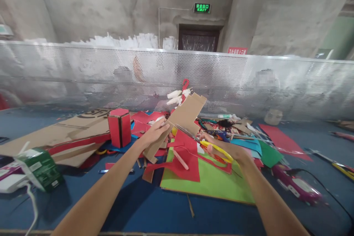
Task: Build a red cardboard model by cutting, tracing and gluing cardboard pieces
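Observation:
My left hand (156,131) grips a brown piece of cardboard (186,112) with a stepped outline, held up above the table. In my right hand (221,147) is a pair of scissors (217,146) with yellow and red handles; the blades reach the cardboard's lower edge, and whether they are cutting into it I cannot make out. Beneath both hands lie cut sheets of red paper (190,166) on a light green board (215,186). A pink marker-like stick (181,159) rests on the red paper.
A red hexagonal box (119,128) stands at left on cardboard sheets (69,131). The green carton (41,169) sits nearer me. Scraps and tools crowd the middle. On the right are a purple power strip (297,186) and a red sheet (284,140). A perforated metal screen (235,81) closes the back.

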`<state>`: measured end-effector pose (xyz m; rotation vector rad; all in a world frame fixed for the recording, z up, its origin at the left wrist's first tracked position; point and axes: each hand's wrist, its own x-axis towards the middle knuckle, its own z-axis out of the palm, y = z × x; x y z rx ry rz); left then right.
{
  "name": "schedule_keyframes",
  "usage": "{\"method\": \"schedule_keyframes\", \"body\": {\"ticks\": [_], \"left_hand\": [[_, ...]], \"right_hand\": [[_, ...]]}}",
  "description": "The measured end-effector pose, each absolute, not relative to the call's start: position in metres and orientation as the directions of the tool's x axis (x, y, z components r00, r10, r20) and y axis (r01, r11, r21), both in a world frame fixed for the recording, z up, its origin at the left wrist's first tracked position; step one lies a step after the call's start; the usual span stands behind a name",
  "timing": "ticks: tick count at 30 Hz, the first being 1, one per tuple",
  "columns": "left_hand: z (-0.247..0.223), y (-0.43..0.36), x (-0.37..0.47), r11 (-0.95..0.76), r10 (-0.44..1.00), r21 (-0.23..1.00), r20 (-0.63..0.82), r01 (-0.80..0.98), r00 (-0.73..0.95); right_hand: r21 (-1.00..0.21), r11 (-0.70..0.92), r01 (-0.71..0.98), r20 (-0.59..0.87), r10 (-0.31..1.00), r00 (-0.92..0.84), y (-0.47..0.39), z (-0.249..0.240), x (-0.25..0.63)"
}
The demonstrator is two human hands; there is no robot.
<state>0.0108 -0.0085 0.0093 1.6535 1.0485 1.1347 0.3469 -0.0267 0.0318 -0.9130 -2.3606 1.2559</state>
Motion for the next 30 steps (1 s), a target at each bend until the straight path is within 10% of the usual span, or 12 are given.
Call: {"method": "schedule_keyframes", "body": {"ticks": [30], "left_hand": [[0.016,-0.011,0.007,-0.202,0.921,0.957,0.115,0.206,0.371]], "right_hand": [[-0.875,0.365,0.318,0.041,0.71,-0.703,-0.039,0.024,0.315]]}}
